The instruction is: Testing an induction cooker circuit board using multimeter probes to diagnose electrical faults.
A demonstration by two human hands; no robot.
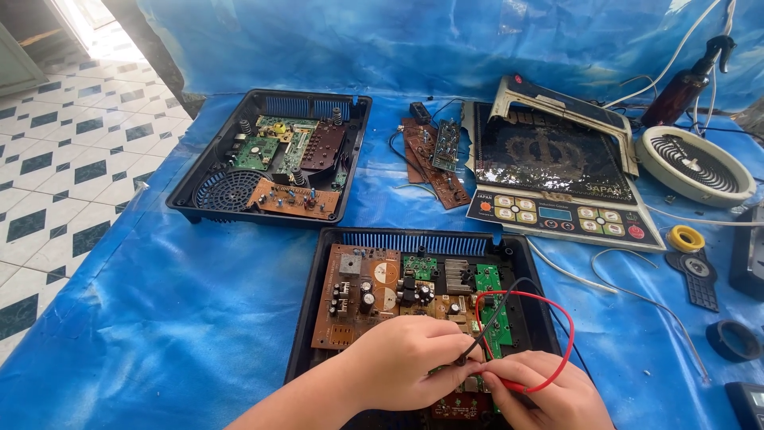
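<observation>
Left hand (406, 362): pinched narrow on a thin black probe (477, 346).
Right hand (549, 392): closed around a red probe (509, 386); its glossy red lead (557, 306) loops above.
Near tray (306, 318): black ribbed plastic, holding brown and green boards (358, 295).
Counter (199, 302): crinkled blue tarp.
Far left: second black tray (199, 171).

We cannot see the lower part of the near black plastic cooker housing (310, 318); the left hand (402, 362) and right hand (549, 390) cover its front boards, and the bottom edge cuts it off. The right hand is itself cropped at that edge. The tips of the thin red probe lead (557, 318) and thin black probe lead (497, 314) are concealed between the fingers. At lower right, a dark grey meter body (748, 402) is cut off by the corner. Component markings on the brown circuit board (354, 299) are too small to resolve.
</observation>
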